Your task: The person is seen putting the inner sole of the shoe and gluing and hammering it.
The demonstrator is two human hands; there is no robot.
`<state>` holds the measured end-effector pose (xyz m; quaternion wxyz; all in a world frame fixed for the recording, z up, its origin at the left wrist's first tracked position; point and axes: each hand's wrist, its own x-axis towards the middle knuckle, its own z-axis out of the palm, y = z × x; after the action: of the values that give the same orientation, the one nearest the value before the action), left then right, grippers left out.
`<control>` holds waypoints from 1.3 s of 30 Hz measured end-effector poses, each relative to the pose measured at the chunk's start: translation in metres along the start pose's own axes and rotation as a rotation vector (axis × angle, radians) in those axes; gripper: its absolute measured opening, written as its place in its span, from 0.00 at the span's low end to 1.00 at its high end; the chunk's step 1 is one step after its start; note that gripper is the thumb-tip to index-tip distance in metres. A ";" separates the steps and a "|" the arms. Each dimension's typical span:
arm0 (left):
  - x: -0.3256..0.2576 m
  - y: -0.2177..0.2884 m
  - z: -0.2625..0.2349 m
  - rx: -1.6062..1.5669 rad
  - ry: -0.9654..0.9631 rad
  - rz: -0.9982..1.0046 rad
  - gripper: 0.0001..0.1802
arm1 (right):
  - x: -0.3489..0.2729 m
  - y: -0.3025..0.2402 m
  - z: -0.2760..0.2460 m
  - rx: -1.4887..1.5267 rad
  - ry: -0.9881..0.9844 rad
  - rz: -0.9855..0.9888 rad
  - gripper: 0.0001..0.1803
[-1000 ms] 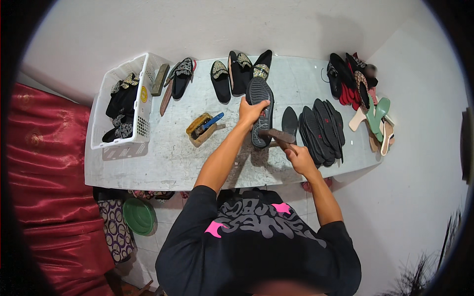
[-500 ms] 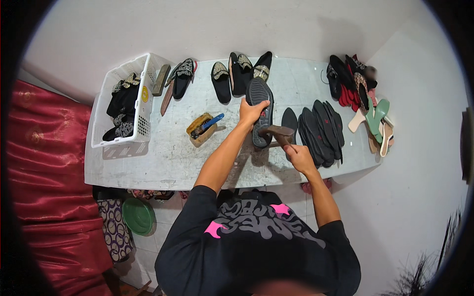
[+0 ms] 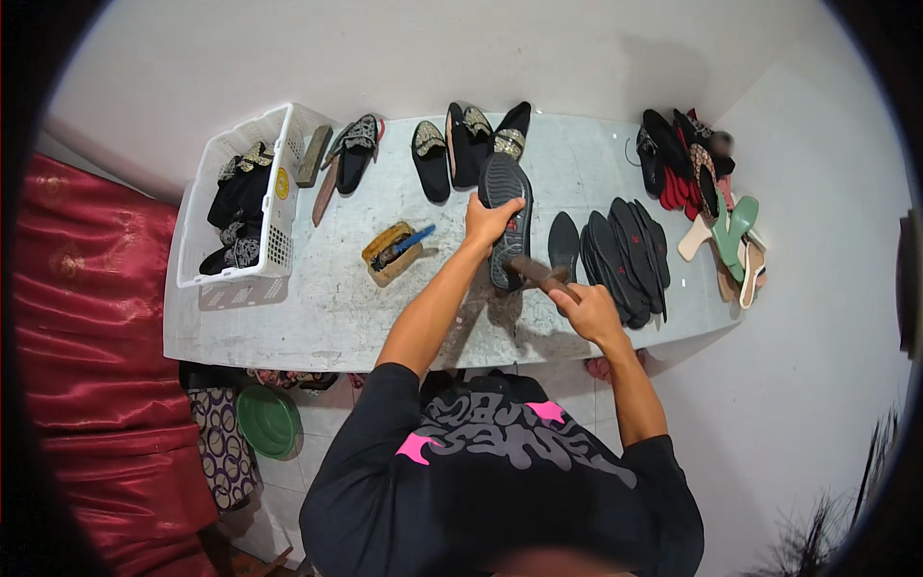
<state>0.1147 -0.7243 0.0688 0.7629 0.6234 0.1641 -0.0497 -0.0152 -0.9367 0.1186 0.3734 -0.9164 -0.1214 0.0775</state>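
My left hand point(image 3: 490, 221) is closed round the middle of a black shoe point(image 3: 507, 181), whose ridged sole faces up above the table. In my right hand point(image 3: 588, 313) is a hammer point(image 3: 543, 274), gripped by its handle. The hammer's head is over the lower end of the sole; whether it touches cannot be told. Just right of the shoe lie a single black sole point(image 3: 564, 240) and a fanned stack of black soles point(image 3: 625, 255). Behind the held shoe stand black loafers point(image 3: 430, 159) with glittery gold straps.
A glue tub point(image 3: 389, 260) with a blue-handled brush sits left of my left forearm. Farther left are a white basket point(image 3: 284, 212) of shoes, a sharpening block point(image 3: 314, 157) and a patterned loafer point(image 3: 358, 159). Green sandals point(image 3: 735, 231) and other shoes crowd the right end.
The hammer's head has turned and shifted slightly down along the sole, with my right hand moving a little right and down. My left hand keeps the shoe in nearly the same place.
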 end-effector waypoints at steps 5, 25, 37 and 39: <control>0.007 -0.010 -0.010 0.078 0.092 0.058 0.35 | 0.008 -0.035 -0.018 0.375 -0.003 -0.098 0.32; 0.020 -0.019 -0.005 -0.056 -0.055 0.091 0.32 | 0.007 0.030 0.030 0.330 0.049 0.054 0.28; 0.007 0.011 -0.030 -0.134 -0.276 -0.212 0.39 | -0.003 -0.014 0.023 0.365 0.103 0.013 0.13; -0.012 0.028 -0.041 -0.319 -0.515 -0.242 0.43 | -0.005 -0.005 0.029 0.444 0.047 0.074 0.14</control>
<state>0.1034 -0.6797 0.0913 0.8560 0.4388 0.0444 -0.2698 -0.0274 -0.9154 0.1021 0.5654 -0.8172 -0.0589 0.0947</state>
